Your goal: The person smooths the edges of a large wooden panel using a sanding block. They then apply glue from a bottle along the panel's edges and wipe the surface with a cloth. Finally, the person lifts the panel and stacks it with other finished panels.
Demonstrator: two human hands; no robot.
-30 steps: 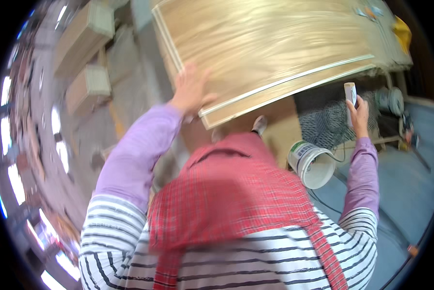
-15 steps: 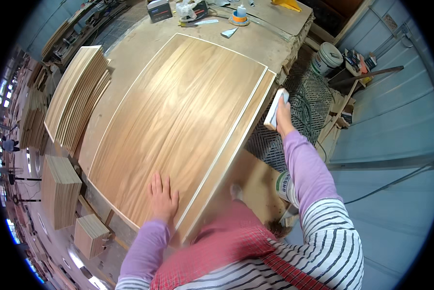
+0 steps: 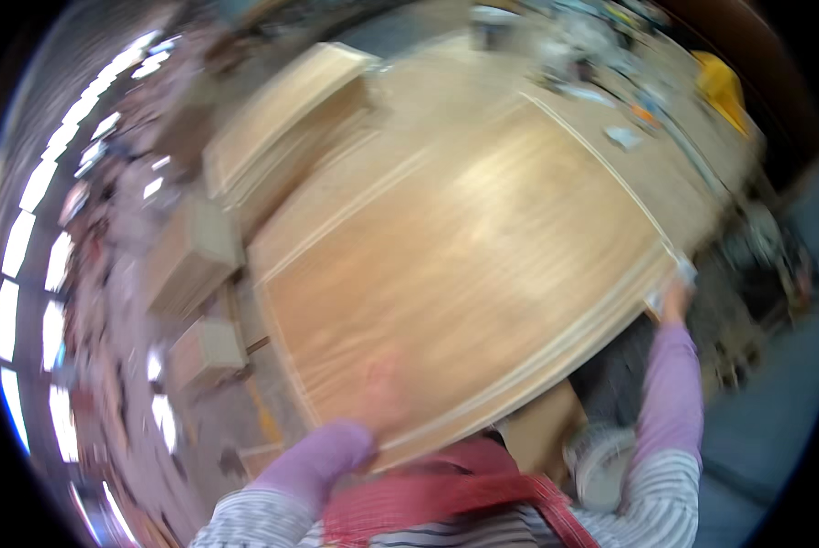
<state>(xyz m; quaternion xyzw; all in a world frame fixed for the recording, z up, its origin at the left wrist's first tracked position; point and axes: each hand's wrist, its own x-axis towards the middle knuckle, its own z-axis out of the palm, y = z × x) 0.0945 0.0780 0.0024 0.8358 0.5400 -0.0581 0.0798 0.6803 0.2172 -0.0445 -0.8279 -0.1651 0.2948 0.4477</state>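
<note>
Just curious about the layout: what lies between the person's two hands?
From the left hand, the wood-grain panel stretches toward the pale block held in the right hand; the head view, though blurred, shows nothing else.

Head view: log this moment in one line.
left hand: over wood panel, contact blurred | right hand: gripping pale block, at panel's right corner | panel stack: farther left

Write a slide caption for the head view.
Left hand over a panel, right hand holding a block at its edge; boards stacked at left.

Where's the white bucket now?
Head view, lower right: the white bucket is just left of the purple right sleeve, below the wood panel in frame.
</note>
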